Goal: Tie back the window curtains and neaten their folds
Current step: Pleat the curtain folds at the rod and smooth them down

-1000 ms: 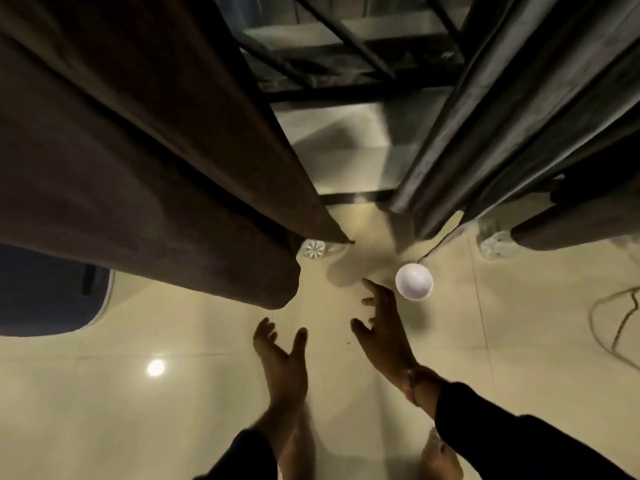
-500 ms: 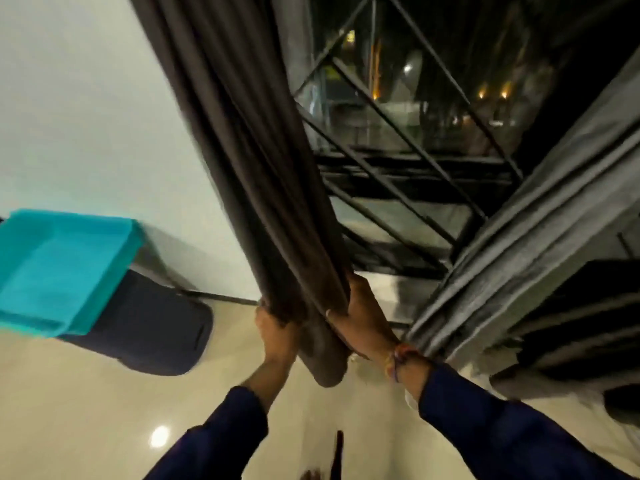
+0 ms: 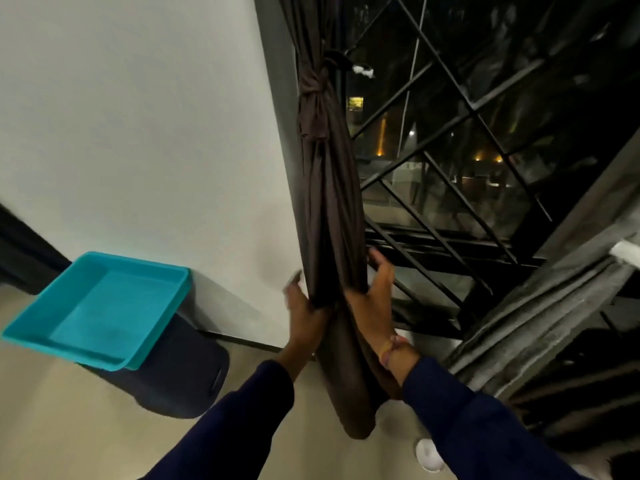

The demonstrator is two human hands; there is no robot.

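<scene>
The brown curtain (image 3: 329, 209) hangs gathered into one tight rope-like bundle right at the left edge of the window, against the white wall (image 3: 138, 116). High up, a knot (image 3: 313, 90) of the same dark cloth cinches it narrow; below that the fabric swells into long vertical folds and tapers to a rounded tail near the floor. The left hand (image 3: 306, 315) presses on the bundle's left side, fingers blurred and partly spread, thumb tucked into the cloth. The right hand (image 3: 372, 306) cups the right side, fingers open and pointing up along the folds. A grey curtain (image 3: 540, 306) slants across the right, well apart. A teal tray (image 3: 100, 306) sits beside the wall.
</scene>
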